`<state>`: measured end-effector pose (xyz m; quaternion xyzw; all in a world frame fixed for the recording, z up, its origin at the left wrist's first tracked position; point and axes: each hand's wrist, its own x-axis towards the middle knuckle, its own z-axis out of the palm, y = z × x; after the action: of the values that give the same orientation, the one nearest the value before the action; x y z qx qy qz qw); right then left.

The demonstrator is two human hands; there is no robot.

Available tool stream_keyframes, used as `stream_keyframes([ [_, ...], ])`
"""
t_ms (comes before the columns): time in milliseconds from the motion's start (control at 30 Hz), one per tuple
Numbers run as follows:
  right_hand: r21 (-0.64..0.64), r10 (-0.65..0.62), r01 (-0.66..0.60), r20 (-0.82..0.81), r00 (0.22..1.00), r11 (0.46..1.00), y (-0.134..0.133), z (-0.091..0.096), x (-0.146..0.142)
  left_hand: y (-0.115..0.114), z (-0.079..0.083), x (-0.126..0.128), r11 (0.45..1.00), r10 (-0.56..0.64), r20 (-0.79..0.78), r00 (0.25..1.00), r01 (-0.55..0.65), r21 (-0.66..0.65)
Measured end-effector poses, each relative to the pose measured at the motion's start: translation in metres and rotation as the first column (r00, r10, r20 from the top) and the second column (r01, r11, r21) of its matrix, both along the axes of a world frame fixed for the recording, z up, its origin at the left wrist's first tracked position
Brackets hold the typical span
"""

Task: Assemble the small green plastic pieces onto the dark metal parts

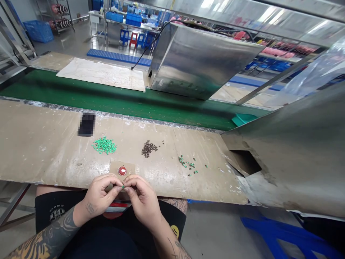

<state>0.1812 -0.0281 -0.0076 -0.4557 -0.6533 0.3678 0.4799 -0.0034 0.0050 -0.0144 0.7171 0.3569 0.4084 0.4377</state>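
My left hand [104, 193] and my right hand [140, 196] meet at the table's near edge, thumbs and forefingers pinched together. Between the fingertips sits a tiny green piece [123, 186]; its exact kind is too small to tell. Just beyond my fingers lies a round red-and-white cap-like disc [122, 171] on a square of cardboard [114, 166]. Farther off are a pile of small green pieces [104, 145] on the left and a pile of small dark brown pieces [148, 148] in the middle. On the right, green-and-brown pieces [191, 165] lie scattered.
A blurred black object [86, 124] lies at the table's [43, 144] back left. Behind runs a green conveyor belt [107, 104], with a white board [102, 73] and a metal box [199, 61] beyond. A metal chute with a dark opening [246, 162] borders the right side.
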Motion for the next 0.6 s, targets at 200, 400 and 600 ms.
stream_keyframes([
  [200,0.065,0.012,-0.018,0.089,0.996,0.998,0.0006,0.0043,0.0015,0.0006,-0.0006,-0.0014,0.985,-0.009,-0.017,1.0,0.012,0.17],
  [400,0.129,0.002,-0.019,0.134,0.991,0.991,-0.0024,0.0052,0.0006,-0.0013,0.0002,-0.007,0.987,-0.044,-0.045,0.998,0.05,0.151],
  [600,0.272,-0.045,-0.026,0.252,0.967,0.962,-0.0052,0.0022,-0.0024,0.0037,0.0073,-0.0097,0.98,-0.12,-0.032,0.992,0.124,0.155],
])
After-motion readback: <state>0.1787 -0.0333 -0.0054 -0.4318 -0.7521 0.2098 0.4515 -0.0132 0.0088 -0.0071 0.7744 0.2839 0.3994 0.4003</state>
